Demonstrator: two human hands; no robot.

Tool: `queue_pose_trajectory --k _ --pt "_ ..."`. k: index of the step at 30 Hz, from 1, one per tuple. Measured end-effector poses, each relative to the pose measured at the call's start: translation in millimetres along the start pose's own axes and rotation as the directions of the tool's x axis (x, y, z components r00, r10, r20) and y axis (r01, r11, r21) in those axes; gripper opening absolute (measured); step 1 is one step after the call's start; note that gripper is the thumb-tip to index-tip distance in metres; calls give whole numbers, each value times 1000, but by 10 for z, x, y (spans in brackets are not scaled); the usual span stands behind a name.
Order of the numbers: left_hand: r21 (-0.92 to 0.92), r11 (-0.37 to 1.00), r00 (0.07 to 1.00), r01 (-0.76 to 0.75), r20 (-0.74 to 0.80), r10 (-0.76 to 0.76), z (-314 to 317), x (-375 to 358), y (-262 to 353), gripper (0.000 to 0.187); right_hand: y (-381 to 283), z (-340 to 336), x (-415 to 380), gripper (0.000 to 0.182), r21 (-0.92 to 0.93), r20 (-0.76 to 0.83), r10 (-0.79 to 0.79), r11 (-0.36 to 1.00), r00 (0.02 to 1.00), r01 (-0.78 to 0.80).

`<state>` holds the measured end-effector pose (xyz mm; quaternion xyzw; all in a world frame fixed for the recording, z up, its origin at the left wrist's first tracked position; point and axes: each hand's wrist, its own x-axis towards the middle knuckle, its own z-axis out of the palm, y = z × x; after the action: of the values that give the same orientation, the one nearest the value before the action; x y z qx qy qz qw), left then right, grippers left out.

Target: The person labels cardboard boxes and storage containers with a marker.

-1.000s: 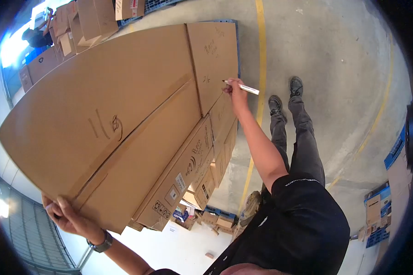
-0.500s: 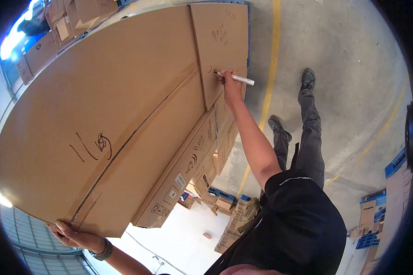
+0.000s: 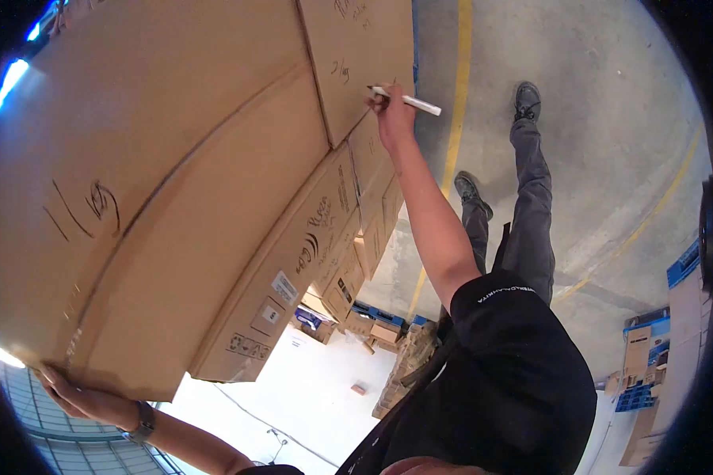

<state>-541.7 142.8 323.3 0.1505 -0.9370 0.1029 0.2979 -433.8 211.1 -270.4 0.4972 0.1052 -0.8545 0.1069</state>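
My right hand point(image 3: 390, 113) is closed around a white marker pen point(image 3: 421, 104). Its dark tip points at the upper cardboard box point(image 3: 329, 47), just right of handwriting that looks like "2/kg", and whether the tip touches is too fine to tell. My left hand point(image 3: 83, 397), with a watch on the wrist, lies with fingers extended along the lower edge of a large cardboard box point(image 3: 206, 237). That box carries a taped seam and handwriting like "1/kg" point(image 3: 85, 210). The left fingertips are partly hidden at the edge.
More marked cartons point(image 3: 313, 245) are stacked beside the large box. A yellow floor line point(image 3: 456, 103) runs alongside my legs and shoes point(image 3: 528, 103). Blue pallets point(image 3: 638, 396) with boxes stand at the far right. A bright lamp point(image 3: 4, 354) shows at the left edge.
The view has shifted, so the boxes sit further left and higher. My right hand has moved right of the "2/kg" writing, which now shows in full. My left hand stays at the box edge.
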Motion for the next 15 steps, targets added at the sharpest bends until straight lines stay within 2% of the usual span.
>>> queue_pose_trajectory --k 1,3,4,6,10,13,15 --pt "10 1000 1000 13 9 -13 14 -2 28 56 -11 -119 -53 17 -3 4 -5 1000 1000 5" --pt "3 1000 999 31 11 -31 27 36 43 56 1 -481 -107 17 -141 -9 -71 988 997 69" --pt "41 999 999 -14 47 12 22 93 15 55 1 -666 -158 17 -139 -1 -87 987 996 86" --pt "87 990 990 -108 102 99 26 191 -29 54 42 -1075 -351 19 -331 -41 -45 943 998 28" --pt "54 973 963 -223 168 211 56 205 -27 58 432 -1933 -760 16 -323 -82 -147 940 986 113" --pt "-8 960 939 -280 205 275 38 144 44 61 862 -2360 -1196 9 -233 -92 -106 969 990 82" --pt "-50 959 933 -280 220 284 15 125 69 63 1106 -2445 -1340 10 -117 -177 19 992 984 -41"
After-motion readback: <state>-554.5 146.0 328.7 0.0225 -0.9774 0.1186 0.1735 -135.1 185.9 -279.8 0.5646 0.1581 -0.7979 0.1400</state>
